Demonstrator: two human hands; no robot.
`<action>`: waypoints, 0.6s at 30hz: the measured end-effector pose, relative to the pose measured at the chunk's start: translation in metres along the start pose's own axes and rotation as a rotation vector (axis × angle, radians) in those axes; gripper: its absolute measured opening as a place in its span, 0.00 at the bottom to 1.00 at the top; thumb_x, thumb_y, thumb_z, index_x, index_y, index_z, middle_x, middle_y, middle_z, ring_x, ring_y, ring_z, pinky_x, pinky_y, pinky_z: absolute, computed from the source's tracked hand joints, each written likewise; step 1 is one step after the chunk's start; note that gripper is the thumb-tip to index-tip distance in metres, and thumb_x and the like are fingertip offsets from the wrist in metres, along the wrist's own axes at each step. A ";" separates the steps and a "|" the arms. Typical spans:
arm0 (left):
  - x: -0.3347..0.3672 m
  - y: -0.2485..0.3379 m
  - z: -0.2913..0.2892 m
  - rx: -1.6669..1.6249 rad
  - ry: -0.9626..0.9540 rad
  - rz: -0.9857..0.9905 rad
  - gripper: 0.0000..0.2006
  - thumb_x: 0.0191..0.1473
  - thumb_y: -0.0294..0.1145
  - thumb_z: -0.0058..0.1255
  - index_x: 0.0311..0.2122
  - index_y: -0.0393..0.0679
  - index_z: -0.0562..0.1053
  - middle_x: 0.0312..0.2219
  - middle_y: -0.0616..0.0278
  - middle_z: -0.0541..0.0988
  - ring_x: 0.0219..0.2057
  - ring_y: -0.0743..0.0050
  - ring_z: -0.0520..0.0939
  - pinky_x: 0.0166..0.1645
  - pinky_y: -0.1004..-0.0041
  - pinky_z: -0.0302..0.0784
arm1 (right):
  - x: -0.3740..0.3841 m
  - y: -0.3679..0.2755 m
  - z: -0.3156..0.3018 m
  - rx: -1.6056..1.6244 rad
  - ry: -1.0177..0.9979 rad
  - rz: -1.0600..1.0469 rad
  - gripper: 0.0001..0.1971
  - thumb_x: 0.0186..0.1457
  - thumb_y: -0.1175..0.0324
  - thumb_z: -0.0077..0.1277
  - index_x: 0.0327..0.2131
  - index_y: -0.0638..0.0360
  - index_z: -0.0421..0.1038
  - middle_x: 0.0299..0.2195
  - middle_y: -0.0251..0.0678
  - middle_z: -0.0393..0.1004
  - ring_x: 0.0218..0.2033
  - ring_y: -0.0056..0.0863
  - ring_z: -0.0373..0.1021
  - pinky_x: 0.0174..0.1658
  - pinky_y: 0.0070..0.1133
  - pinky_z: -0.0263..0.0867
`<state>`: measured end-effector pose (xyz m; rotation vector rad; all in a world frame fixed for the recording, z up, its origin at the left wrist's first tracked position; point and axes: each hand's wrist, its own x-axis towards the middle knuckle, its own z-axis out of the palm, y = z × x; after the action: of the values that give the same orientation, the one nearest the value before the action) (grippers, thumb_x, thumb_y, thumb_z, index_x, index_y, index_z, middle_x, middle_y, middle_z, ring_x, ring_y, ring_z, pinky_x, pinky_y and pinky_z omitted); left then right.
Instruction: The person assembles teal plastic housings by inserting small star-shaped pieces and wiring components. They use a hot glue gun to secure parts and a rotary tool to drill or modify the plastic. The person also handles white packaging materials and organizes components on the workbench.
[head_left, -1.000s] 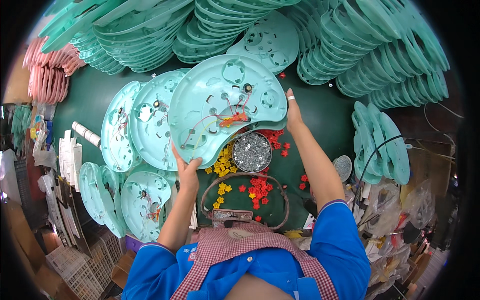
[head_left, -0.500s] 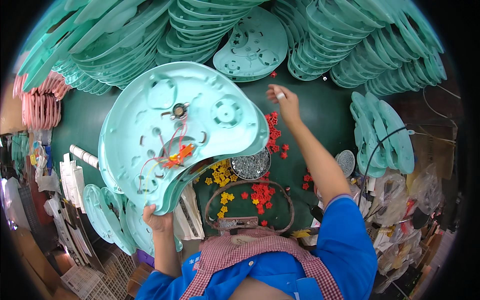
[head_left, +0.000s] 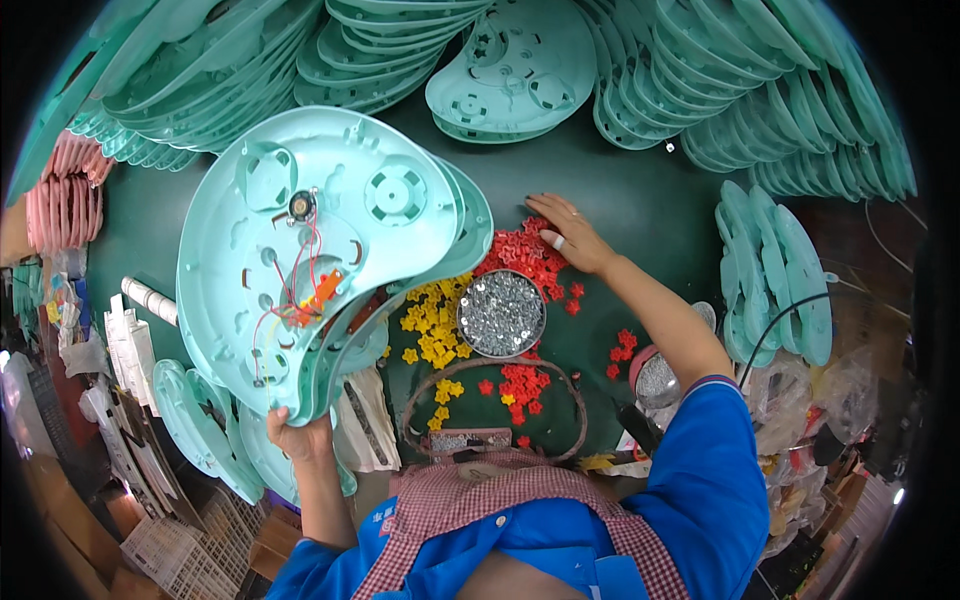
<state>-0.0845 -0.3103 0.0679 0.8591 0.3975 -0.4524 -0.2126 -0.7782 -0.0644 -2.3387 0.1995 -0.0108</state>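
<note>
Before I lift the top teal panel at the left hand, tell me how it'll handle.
The teal panel will probably stay stiff, given its moulded, curved shell. It may feel light for its size, since its edge looks thin. Its exposed red wires may snag easily.

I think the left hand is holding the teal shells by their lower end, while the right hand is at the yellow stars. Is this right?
Not quite: the head view shows the right hand at the red stars. The left hand is indeed holding the teal shells by their lower end.
</note>
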 end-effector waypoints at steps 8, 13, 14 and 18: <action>0.009 -0.002 0.003 -0.018 -0.034 -0.035 0.37 0.32 0.29 0.49 0.55 0.36 0.61 0.50 0.53 0.71 0.50 0.53 0.73 0.57 0.58 0.65 | -0.031 -0.016 0.020 -0.081 -0.048 -0.082 0.18 0.59 0.61 0.37 0.50 0.52 0.66 0.57 0.40 0.59 0.60 0.41 0.52 0.62 0.39 0.40; -0.001 -0.004 -0.005 -0.034 -0.048 -0.023 0.37 0.32 0.30 0.49 0.55 0.34 0.61 0.50 0.51 0.71 0.50 0.53 0.73 0.57 0.59 0.66 | -0.049 -0.036 -0.013 -0.156 -0.296 0.064 0.19 0.57 0.57 0.41 0.50 0.51 0.66 0.54 0.41 0.64 0.58 0.39 0.56 0.61 0.38 0.44; -0.002 -0.004 -0.005 -0.030 -0.045 -0.020 0.37 0.32 0.30 0.49 0.55 0.34 0.61 0.50 0.51 0.71 0.50 0.53 0.73 0.57 0.59 0.66 | -0.028 -0.036 -0.021 -0.126 -0.201 0.145 0.20 0.57 0.55 0.41 0.50 0.51 0.66 0.53 0.42 0.65 0.57 0.38 0.57 0.61 0.38 0.45; -0.004 0.000 -0.001 -0.018 -0.064 -0.018 0.37 0.32 0.30 0.49 0.55 0.34 0.61 0.50 0.51 0.71 0.51 0.53 0.72 0.58 0.59 0.65 | 0.096 0.000 -0.004 0.978 0.667 0.697 0.26 0.56 0.51 0.44 0.55 0.51 0.58 0.54 0.44 0.62 0.54 0.42 0.60 0.58 0.46 0.50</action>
<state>-0.0877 -0.3087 0.0697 0.8218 0.3503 -0.4911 -0.1176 -0.7951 -0.0671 -1.1384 1.0587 -0.4406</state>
